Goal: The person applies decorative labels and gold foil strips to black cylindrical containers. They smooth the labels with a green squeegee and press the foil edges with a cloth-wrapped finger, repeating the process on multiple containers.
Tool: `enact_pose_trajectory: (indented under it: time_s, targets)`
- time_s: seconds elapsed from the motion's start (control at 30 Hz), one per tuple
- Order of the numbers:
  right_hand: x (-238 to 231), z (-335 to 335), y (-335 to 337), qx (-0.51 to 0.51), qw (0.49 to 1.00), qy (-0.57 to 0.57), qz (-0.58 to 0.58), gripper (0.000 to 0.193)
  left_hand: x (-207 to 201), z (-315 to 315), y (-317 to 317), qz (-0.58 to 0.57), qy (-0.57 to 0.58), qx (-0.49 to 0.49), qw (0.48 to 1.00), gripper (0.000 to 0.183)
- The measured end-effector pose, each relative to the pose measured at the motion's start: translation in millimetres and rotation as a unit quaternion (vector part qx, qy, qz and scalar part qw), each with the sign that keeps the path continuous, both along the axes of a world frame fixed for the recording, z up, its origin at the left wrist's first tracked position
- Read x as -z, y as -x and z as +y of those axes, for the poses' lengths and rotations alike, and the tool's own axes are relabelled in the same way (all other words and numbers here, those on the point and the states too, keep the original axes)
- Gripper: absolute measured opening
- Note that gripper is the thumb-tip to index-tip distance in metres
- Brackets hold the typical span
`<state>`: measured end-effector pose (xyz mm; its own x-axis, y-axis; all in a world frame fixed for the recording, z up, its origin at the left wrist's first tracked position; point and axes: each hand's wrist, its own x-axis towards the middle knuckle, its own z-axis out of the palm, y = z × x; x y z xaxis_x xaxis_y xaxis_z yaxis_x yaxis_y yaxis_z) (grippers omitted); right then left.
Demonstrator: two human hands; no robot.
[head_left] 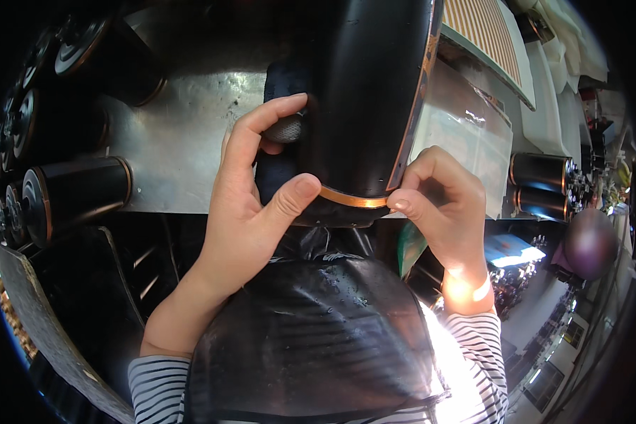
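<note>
Gold band (364,202) was seen along near rim of black can (364,92) over bench (162,138), thumbed by wide-spread left hand (237,198) and pinched at its right end by right hand (451,201), so skew or creasing could be caused by uneven pull

– Count, quick?
– Got one left hand (237,201), one right hand (449,201), one big black cylinder (374,99).
– Plus?
– Two right-side cylinders (540,169), three nearer left-side cylinders (81,187); can't count rim ones. Add one striped sheet (484,42), one gold strip (353,201).
</note>
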<state>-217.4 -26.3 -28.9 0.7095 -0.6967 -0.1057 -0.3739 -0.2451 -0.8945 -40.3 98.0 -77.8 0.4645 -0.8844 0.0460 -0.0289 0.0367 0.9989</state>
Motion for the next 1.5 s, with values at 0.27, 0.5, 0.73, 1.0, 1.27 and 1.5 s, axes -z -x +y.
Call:
enact_pose_trajectory:
  time_s: [0.27,0.5,0.73,1.0,1.27,1.5]
  targets:
    - [2,1,0,0.008,1.0,-0.017,-0.01,0.024,3,0,-2,-0.001,0.009,-0.003,1.0,0.058]
    - [-3,1,0,0.007,1.0,0.002,0.013,0.025,-4,22,8,-0.302,0.061,0.015,0.951,0.039]
    - [-5,3,-4,-0.001,1.0,0.021,0.023,0.026,3,31,14,-0.337,0.055,0.042,0.939,0.042]
    - [-5,1,-3,-0.001,1.0,0.004,0.017,0.024,13,38,4,-0.275,0.015,-0.009,0.961,0.039]
    - [-3,-4,-4,-0.01,0.999,0.029,0.033,0.027,12,36,10,-0.275,0.058,0.04,0.959,0.044]
    - [-1,-11,0,-0.047,0.999,-0.005,0.026,0.028,6,43,18,-0.348,0.002,0.008,0.937,0.039]
